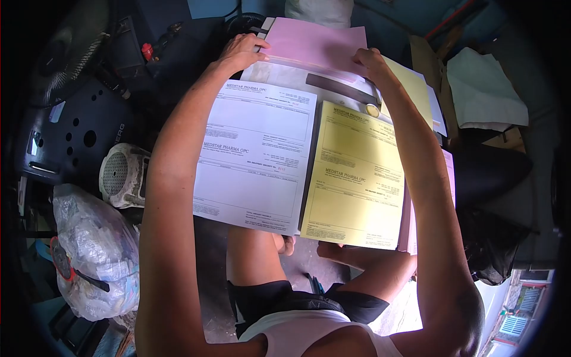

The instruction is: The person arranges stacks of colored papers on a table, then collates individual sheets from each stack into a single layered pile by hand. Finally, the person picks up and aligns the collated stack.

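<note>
Both hands are at the far side of the work surface, on a pink sheet stack (pixel 318 44). My left hand (pixel 242 52) holds its left edge between thumb and fingers. At the right edge, my right hand (pixel 370 59) has its fingers curled in on the pink paper. Nearer to me lie a stack of white printed forms (pixel 256 154) on the left and a stack of yellow printed forms (pixel 357 178) on the right, with a dark gap between them. A dark flat strip (pixel 342 89) and a small round object (pixel 372 110) lie between the pink paper and the forms.
More yellow sheets (pixel 410 89) lie beneath my right forearm. A white sheet (pixel 486 89) rests at the far right. On the left are a fan (pixel 68 56), a speaker-like box (pixel 122 175) and a filled plastic bag (pixel 95 256). A black bag (pixel 493 244) hangs at the right.
</note>
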Tool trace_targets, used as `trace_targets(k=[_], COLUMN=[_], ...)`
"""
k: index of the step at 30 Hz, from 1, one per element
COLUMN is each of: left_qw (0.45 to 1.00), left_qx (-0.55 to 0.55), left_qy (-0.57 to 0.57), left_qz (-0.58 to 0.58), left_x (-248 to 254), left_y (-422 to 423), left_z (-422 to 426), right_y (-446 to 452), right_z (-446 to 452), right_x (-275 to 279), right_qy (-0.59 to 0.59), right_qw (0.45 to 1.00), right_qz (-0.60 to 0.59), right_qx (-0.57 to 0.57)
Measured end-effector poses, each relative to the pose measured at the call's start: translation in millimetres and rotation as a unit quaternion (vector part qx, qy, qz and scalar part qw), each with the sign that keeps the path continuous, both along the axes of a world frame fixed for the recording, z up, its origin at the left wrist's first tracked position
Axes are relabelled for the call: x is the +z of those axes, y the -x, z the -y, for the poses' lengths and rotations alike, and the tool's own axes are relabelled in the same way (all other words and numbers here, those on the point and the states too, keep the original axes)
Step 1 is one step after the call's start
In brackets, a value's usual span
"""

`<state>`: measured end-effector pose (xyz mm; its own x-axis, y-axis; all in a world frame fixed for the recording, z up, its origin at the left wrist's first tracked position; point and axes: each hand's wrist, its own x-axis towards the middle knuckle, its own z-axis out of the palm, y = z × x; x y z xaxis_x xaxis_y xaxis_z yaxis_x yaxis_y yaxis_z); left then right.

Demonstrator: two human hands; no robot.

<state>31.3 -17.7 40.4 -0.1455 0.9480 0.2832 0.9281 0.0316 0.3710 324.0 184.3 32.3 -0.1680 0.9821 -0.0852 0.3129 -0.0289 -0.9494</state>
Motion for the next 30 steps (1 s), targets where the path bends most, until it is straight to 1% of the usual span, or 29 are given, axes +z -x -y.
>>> trace_targets(k=[2, 7, 9, 10, 12, 13, 14, 15, 16, 17, 18, 20, 21, 23, 25, 26, 28, 30], left_qw=[1.0, 1.0, 1.0, 1.0, 1.0, 1.0, 1.0, 1.0, 1.0, 1.0, 1.0, 1.0, 1.0, 1.0, 1.0, 1.0, 1.0, 1.0], left_qx=[0.013, -0.014, -0.021, -0.024, -0.014, -0.017, -0.013, -0.008, -0.008, -0.002, 0.005, 0.005, 0.005, 0.005, 0.009, 0.006, 0.009, 0.005], left_qy=[-0.001, 0.001, -0.016, -0.016, -0.008, -0.007, -0.007, -0.008, -0.009, -0.005, -0.002, 0.004, 0.011, 0.013, 0.017, 0.005, -0.005, -0.011], left_qz=[-0.014, 0.0, -0.011, -0.009, -0.007, -0.005, -0.008, -0.012, -0.011, -0.019, -0.028, -0.025, -0.023, -0.011, 0.004, -0.006, -0.013, -0.014], left_x=[3, 1, -3, -4, -3, -4, -3, -2, 1, 3, 3, 4, 3, 1, -4, -8, -10, -8], left_y=[-4, 3, 5, 6, 4, 2, 1, 0, -2, -5, -7, -6, -6, -3, -1, 1, 2, 0], left_z=[4, -4, -5, -6, -6, -6, -5, -4, -1, 2, 3, 2, 0, -3, -6, -7, -5, -3], right_y=[0, -4, -12, -18, -32, -40, -49, -54, -60, -66, -72, -85, -90, -112, -143, -162, -204, -258], right_z=[9, 9, 4, 8, 23, 16, 7, -2, 6, 14, 21, 36, 39, 29, 17, 12, 16, 10], right_x=[6, 10, 8, 11, 17, 13, 9, 5, 9, 13, 18, 22, 25, 20, 24, 37, 64, 74], right_qy=[0.0, -0.012, -0.026, -0.025, -0.133, -0.132, -0.202, -0.27, -0.202, -0.202, -0.179, -0.152, -0.153, -0.134, -0.191, -0.192, -0.132, -0.153], right_qw=[1.0, 0.999, 0.99, 0.99, 0.964, 0.964, 0.927, 0.878, 0.904, 0.904, 0.9, 0.898, 0.898, 0.923, 0.931, 0.924, 0.945, 0.96], right_qz=[0.007, 0.023, 0.103, 0.105, 0.225, 0.227, 0.31, 0.388, 0.36, 0.361, 0.357, 0.331, 0.332, 0.248, 0.198, 0.242, 0.254, 0.198], right_qx=[0.005, 0.03, 0.092, 0.089, 0.042, 0.04, 0.057, 0.074, 0.109, 0.109, 0.175, 0.246, 0.244, 0.263, 0.238, 0.223, 0.16, 0.123])
